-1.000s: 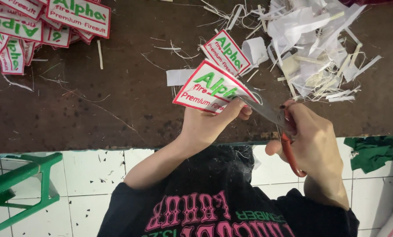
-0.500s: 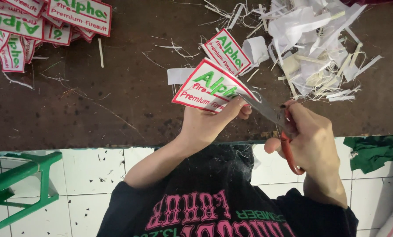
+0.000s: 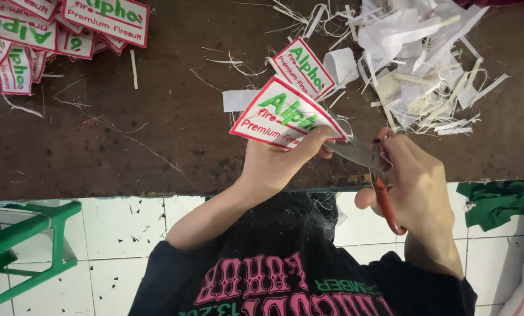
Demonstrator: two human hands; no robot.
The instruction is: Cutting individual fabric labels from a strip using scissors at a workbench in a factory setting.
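Left hand (image 3: 276, 165) pinching white red-edged label (image 3: 282, 114), right hand (image 3: 417, 187) closed around red-handled scissors (image 3: 370, 169), blades at label's right edge.

Patch (image 3: 282, 114) in the left hand (image 3: 274, 167): cloth, white ground with red stitched border, embroidered lettering, matt. Second patch (image 3: 302, 67) and the stack of patches (image 3: 51, 29) — same woven cloth, matt, edges slightly frayed.
Scissors (image 3: 367, 169) in the right hand (image 3: 417, 187): grey metal blades, dull sheen; handles red, smooth, probably plastic.
Offcut heap (image 3: 414, 52): thin white strips and scraps, cloth or paper-like backing — cannot tell which; limp, matt.
Table (image 3: 127, 140): dark brown, worn, rough, scratched and pitted, matt.
Floor (image 3: 115, 228): white glazed tile, faint gloss.
Stool (image 3: 28, 246): green-painted frame, semi-gloss.
Rag (image 3: 499, 202): green cloth, crumpled.
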